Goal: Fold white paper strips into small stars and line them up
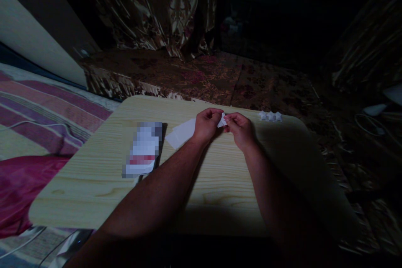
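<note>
While the wooden table [94,184] spreads beneath, the left hand [205,124] and right hand [241,129] meet above its far half, fingertips pinched on a small paper piece [222,121] between them. Light and easily creased (tiny paper stars [270,116] lie nearby), it likely wants a gentle edge grip.

Likely paper stars [270,116] right; packet [143,150] left

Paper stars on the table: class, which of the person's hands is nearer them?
Right. The right hand, pinching a paper piece, sits just left of the paper stars; the left hand is farther left.
</note>
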Tool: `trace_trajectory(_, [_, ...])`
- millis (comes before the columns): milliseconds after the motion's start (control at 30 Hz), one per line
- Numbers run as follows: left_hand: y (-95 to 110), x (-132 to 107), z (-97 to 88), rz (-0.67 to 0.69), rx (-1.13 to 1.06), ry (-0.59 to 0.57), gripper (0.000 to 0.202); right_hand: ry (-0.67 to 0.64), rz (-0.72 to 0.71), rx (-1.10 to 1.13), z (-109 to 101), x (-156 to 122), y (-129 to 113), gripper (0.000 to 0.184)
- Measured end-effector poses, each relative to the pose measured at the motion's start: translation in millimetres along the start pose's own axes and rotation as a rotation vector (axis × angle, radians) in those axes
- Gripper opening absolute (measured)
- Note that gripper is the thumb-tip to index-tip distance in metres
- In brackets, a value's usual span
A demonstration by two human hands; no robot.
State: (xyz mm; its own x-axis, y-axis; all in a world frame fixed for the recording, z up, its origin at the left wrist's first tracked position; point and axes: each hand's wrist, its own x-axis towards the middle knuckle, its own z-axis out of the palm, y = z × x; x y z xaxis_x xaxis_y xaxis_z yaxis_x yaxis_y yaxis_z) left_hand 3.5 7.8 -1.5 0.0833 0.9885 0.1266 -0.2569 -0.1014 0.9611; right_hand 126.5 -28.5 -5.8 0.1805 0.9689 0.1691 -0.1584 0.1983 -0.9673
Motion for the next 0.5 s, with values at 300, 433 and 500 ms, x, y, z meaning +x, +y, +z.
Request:
trace_trajectory(300, [0.7,-1.6,-0.1,-0.001,0.047,-0.017,0.027,-0.034,0.052,0.06,-1.9,0.0,-3.0,0.024])
trace_trajectory(433, [1.5,-1.9,-0.2,-0.011,0.049,-0.03,0.026,-0.064,0.085,0.087,-3.9,0.1,-4.5,0.023])
trace_trajectory(500, [1.4,-1.9,-0.1,-0.008,0.052,-0.035,0.026,-0.079,0.085,0.097,-4.9,0.2,-4.4,0.023])
